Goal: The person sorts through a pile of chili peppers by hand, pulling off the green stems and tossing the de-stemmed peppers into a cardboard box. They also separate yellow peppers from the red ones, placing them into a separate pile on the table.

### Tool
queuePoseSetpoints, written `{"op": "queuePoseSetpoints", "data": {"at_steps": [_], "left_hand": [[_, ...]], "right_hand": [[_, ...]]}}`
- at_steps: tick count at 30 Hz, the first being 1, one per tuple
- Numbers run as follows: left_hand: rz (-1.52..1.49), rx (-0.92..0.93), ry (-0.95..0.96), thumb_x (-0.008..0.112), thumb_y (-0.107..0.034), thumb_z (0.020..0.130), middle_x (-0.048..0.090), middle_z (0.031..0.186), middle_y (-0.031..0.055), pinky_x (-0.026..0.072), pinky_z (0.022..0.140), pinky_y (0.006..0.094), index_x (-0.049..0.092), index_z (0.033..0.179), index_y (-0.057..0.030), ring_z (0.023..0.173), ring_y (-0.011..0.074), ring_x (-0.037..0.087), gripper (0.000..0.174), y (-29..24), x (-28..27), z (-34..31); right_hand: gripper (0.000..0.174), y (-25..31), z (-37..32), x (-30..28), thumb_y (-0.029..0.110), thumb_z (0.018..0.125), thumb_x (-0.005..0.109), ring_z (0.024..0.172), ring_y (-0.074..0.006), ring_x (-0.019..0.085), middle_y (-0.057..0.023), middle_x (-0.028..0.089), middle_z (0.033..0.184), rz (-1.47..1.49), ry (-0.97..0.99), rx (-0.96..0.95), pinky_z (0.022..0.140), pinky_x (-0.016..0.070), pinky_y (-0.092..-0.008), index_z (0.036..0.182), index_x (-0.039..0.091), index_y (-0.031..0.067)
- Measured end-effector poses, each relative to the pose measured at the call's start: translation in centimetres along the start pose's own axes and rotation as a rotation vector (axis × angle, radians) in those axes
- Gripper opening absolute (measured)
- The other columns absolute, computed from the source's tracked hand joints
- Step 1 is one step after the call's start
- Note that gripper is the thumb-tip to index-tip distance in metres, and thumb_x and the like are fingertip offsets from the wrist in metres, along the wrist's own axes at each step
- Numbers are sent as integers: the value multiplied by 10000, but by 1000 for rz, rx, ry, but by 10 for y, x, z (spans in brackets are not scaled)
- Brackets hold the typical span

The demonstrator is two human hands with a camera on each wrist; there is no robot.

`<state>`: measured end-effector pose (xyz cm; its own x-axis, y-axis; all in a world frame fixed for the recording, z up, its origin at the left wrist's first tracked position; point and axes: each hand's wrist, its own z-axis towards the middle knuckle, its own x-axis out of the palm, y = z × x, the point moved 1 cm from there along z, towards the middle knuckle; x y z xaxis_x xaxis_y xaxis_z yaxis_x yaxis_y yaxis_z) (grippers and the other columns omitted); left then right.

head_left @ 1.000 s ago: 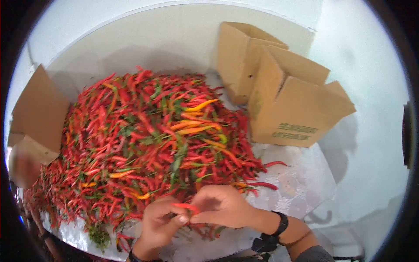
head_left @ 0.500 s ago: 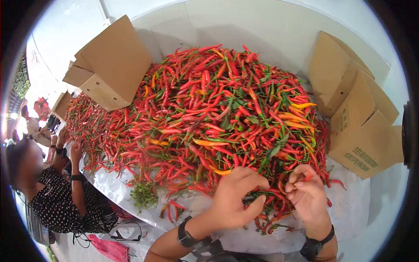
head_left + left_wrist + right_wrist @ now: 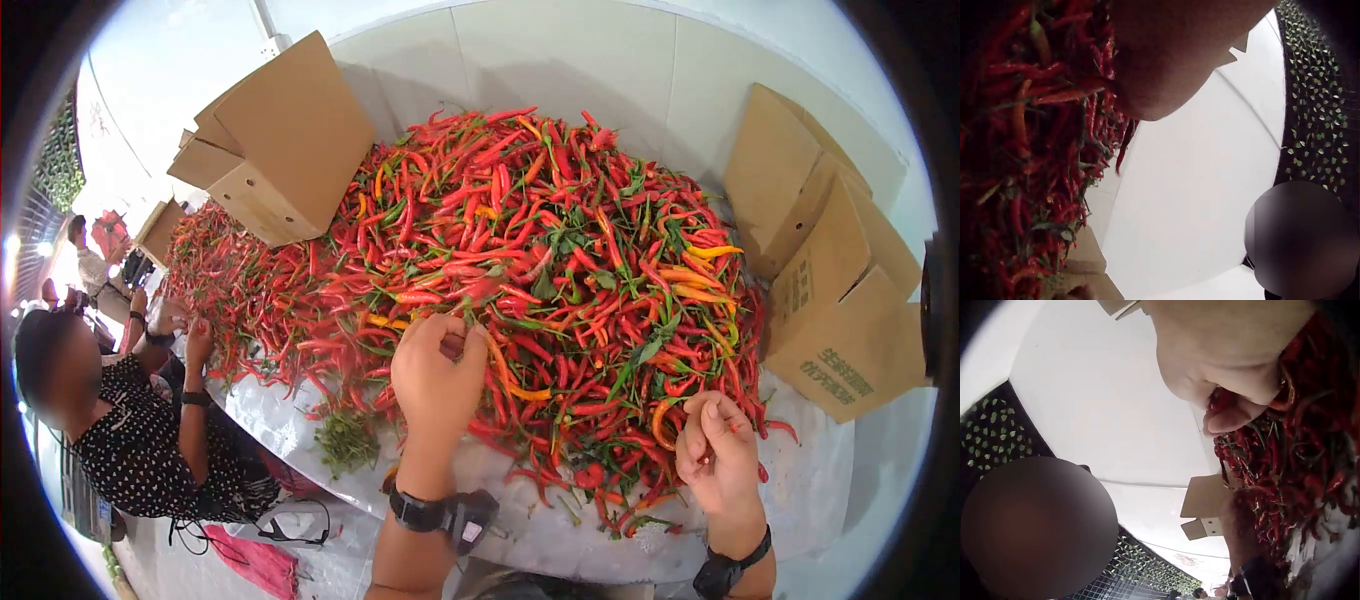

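Note:
A large heap of red chilies (image 3: pixel 480 240), with green stems and some orange ones, covers the table. My left hand (image 3: pixel 437 375) is over its front middle, fingers curled and thumb close to the index finger; whether anything is pinched there is unclear. In the left wrist view the hand (image 3: pixel 1166 56) hides its own fingertips. Farther right, my right hand (image 3: pixel 718 455) is held palm up at the heap's front edge, fingers curled. In the right wrist view a red chili (image 3: pixel 1221 400) shows between the fingers of that hand (image 3: pixel 1229 350).
One cardboard box (image 3: pixel 290 140) stands on the heap's left side, and two more (image 3: pixel 850 340) stand at the right. Green stems (image 3: pixel 346 440) lie at the front edge of the table (image 3: pixel 300 440). A person in a dotted top (image 3: pixel 150 430) is at the left.
The view has swung left, bringing the person into sight. My hands, together at first around a red chili, have parted. The left has moved left over the heap; the right remains near the front edge.

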<state>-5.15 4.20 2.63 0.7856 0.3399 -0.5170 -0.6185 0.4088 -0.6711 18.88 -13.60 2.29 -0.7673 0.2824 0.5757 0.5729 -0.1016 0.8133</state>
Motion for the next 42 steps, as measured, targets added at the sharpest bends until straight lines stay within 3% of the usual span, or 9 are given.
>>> {"op": "queuePoseSetpoints", "data": {"at_steps": [3,6,10,11,15,25,28,37,42], "left_hand": [[-474,-70,45,723,-111,834,616,781,72,473,593,312,635,845,-23,658,196,597,125,-20,-1,-10],[-491,260,155,712,-88,855,609,817,54,469,601,269,640,902,-23,684,140,587,108,-43,9,-30],[-754,64,611,692,-88,882,599,812,48,476,599,255,622,979,-21,691,80,573,138,-69,22,-66],[-805,69,639,718,-129,897,627,932,28,475,590,236,638,1031,-27,739,58,593,186,-66,31,-76],[-880,-178,739,676,-148,949,656,842,41,490,628,215,644,1030,-1,725,90,623,172,-69,30,-82],[-910,-43,749,711,-118,909,686,913,69,520,729,296,690,961,-3,849,149,637,128,-65,30,-80],[-723,202,702,753,-133,861,668,922,63,499,713,310,697,936,-43,816,178,625,129,-62,28,-70],[-829,155,827,734,-104,855,580,823,52,429,657,320,645,851,-46,765,196,536,107,-59,25,-61],[-977,122,919,748,-131,848,588,831,30,433,728,311,658,853,-48,812,171,544,123,-53,32,-62]], "right_hand": [[223,-3,-2,1,176,1009,565,497,-135,532,-93,606,789,-92,-8,-48,426,426,-260,1070,626,-30],[200,-3,-5,2,142,948,654,571,-138,565,-90,624,921,-320,12,-133,476,451,-253,1068,655,-17],[266,-8,-3,11,108,800,800,756,-127,601,-71,624,996,-917,28,-527,578,478,-243,1031,691,34],[357,-7,-7,13,73,703,852,864,-142,599,-73,622,1024,-1004,-2,-496,636,489,-249,1025,699,64],[393,-8,-6,21,76,654,877,795,-198,647,-98,659,955,-1188,29,-584,637,518,-281,1003,697,72],[300,-13,-1,18,78,677,857,684,-247,673,-94,677,831,-1280,44,-827,584,540,-329,931,698,54],[266,-8,-1,21,86,703,842,685,-246,672,-93,677,822,-1283,51,-858,579,538,-328,928,703,53],[248,-10,-5,23,119,743,833,722,-212,642,-86,657,861,-1211,129,-828,608,516,-311,953,717,58],[220,-6,-3,20,120,749,831,710,-193,628,-74,656,862,-1120,195,-740,605,496,-299,932,722,64]]}}
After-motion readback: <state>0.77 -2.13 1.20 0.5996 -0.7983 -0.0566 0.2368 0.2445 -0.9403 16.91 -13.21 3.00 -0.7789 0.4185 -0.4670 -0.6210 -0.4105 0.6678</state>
